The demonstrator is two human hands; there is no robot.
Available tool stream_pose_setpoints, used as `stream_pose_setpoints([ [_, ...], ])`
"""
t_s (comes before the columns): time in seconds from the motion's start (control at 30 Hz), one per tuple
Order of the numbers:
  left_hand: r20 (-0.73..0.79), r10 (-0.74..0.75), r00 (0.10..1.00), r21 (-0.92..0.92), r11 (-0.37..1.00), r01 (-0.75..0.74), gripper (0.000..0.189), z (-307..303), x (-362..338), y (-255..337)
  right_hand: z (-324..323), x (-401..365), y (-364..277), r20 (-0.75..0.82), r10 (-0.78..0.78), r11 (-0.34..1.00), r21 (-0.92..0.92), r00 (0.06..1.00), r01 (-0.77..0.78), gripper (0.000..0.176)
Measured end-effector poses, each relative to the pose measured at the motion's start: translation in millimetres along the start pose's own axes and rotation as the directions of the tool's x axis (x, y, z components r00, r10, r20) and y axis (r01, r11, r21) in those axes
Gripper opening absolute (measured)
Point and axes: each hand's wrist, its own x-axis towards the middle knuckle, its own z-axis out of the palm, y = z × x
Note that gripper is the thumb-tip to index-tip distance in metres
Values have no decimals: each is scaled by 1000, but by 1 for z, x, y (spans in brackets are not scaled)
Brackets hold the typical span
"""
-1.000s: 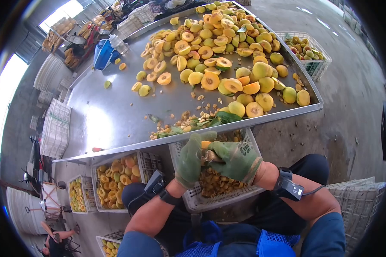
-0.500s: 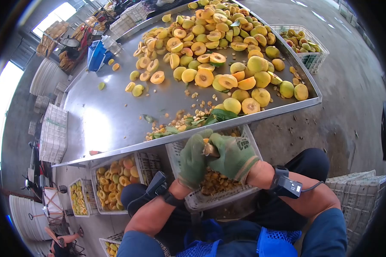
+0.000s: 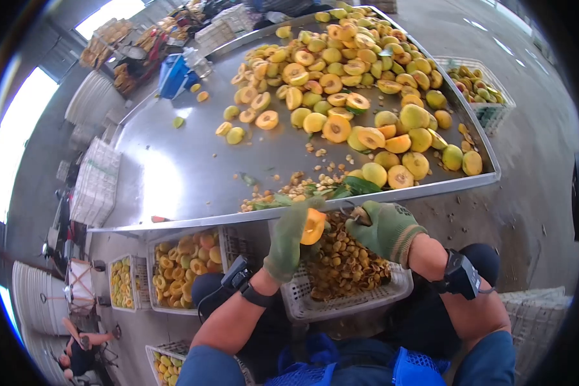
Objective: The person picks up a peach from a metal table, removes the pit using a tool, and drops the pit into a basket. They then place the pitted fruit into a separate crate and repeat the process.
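My left hand, in a green work glove, grips a yellow peach half, its cut face turned to the right with a hollow in the middle. My right hand, gloved the same way, is closed around a small pitting tool with a wooden handle and a thin curved metal end. The two hands are apart, above a white plastic crate full of brown pits and scraps. Just beyond them runs the front rim of a metal table, where many halved peaches are heaped.
Loose pits and green leaves lie along the table's near edge. Crates of peach halves stand on the floor at left. Another fruit crate is beyond the table's right side. A person sits at lower left.
My hands, together before, have separated. The right hand has moved right with the tool, and the peach half now shows in the left hand. The view has shifted slightly.
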Motion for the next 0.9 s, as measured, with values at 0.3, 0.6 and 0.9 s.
stream_pose_setpoints([
  [0.3,-557,192,808,206,974,-90,38,-133,-89,87,2,-18,-9,176,-119,985,-104,977,139,39],
  [0.6,-849,-11,528,8,999,34,40,-359,-144,-49,1,-37,-4,213,-154,973,-137,965,186,38],
  [0.9,-415,691,592,299,-511,806,39,-492,-115,-84,0,-45,-8,280,-188,969,-103,942,224,38],
])
